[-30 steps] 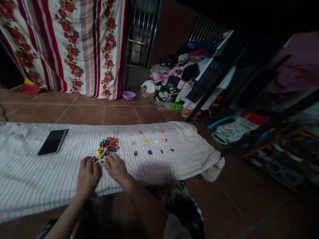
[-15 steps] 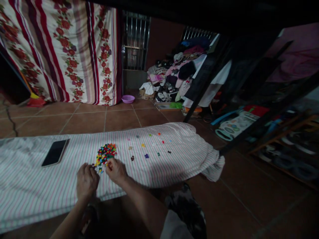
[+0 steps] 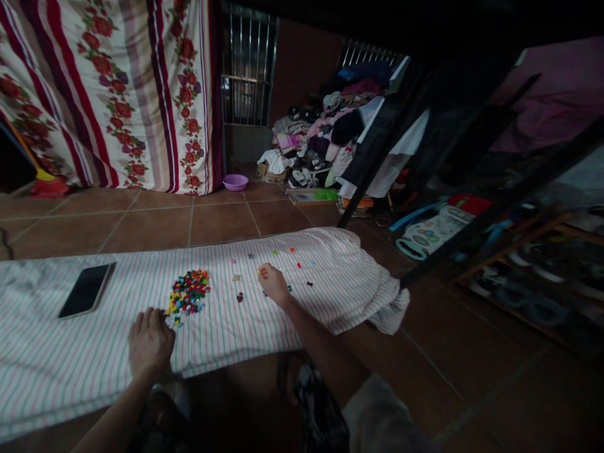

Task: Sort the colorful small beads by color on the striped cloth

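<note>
On the striped cloth lies a heap of small multicoloured pieces [image 3: 189, 290], bead-like in size. My left hand [image 3: 150, 341] rests flat on the cloth at the heap's near left edge, fingers stretched out and holding nothing. To the right of the heap, my right hand [image 3: 274, 281] is pinched over the sorted bits, with a small yellow piece [image 3: 260, 271] at its fingertips. Small separate groups lie around it: brown pieces [image 3: 240, 297], beige pieces [image 3: 236, 277], red pieces [image 3: 299, 265] and black pieces [image 3: 309, 284]. My right hand partly covers a dark blue group.
A phone [image 3: 87, 289] lies on the striped cloth [image 3: 104, 352] at the left. Beyond, on the tiled floor, are a purple basin [image 3: 234, 182] and a heap of clothes [image 3: 325, 129]. A dark post [image 3: 365, 182] stands behind the cloth's right end.
My right hand has moved from the heap rightward and away from me to the small groups. My left hand stays by the heap, its fingers straighter. The whole view has shifted slightly.
</note>
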A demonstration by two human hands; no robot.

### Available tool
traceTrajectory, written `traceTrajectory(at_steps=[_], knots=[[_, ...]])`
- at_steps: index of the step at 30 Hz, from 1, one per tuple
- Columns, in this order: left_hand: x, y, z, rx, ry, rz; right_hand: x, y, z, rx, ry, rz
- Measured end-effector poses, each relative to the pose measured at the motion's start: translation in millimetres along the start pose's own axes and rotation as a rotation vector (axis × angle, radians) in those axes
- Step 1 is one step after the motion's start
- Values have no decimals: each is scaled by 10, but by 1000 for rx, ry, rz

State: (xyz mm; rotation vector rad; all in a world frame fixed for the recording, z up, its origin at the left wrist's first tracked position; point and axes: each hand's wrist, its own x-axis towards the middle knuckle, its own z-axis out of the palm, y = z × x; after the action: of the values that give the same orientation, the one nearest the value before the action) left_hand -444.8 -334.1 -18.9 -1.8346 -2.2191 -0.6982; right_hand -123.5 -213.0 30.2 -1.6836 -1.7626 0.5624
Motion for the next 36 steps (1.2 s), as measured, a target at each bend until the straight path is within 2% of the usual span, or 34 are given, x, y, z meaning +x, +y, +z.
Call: traceTrajectory(at_steps=[3, 7, 14, 16, 22, 30, 36], knots=[[4, 85, -77, 107, -46, -23, 77, 186, -117, -113, -5, 29], [41, 176, -176, 176, -104, -86, 140, 290, -139, -247, -48, 28], [156, 192, -299, 291, -217, 64, 205, 292, -51, -325, -89, 50], [147, 184, -295, 274, -211, 64, 210, 293, -25, -333, -95, 55], [62, 104, -166, 169, -74, -37, 234, 287, 19, -343, -104, 64], [77, 138, -180, 94, -91, -100, 223, 233, 21, -319, -123, 20], [79, 173, -210, 67, -120, -120, 185, 172, -63, -324, -109, 15]])
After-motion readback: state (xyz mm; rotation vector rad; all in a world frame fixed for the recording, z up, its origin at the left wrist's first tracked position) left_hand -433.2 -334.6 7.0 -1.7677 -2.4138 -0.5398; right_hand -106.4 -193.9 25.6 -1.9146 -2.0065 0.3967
